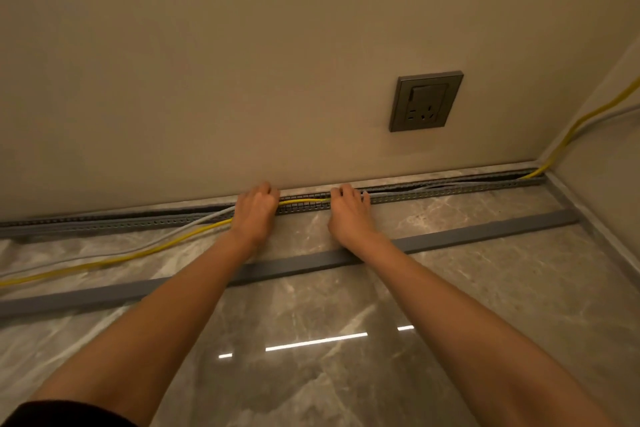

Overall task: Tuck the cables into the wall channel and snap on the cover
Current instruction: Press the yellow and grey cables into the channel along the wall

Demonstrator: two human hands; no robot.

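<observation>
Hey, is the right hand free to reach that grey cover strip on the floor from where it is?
Probably yes. The right hand presses cables at the wall channel, and the cover strip lies on the bare floor just behind it, passing under the forearm. Nothing sits between them; the hand would only need to let go and pull back.

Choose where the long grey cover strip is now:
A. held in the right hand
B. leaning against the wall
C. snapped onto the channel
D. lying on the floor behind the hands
D: the cover strip lies flat on the floor, passing under both forearms, apart from the channel.
</observation>
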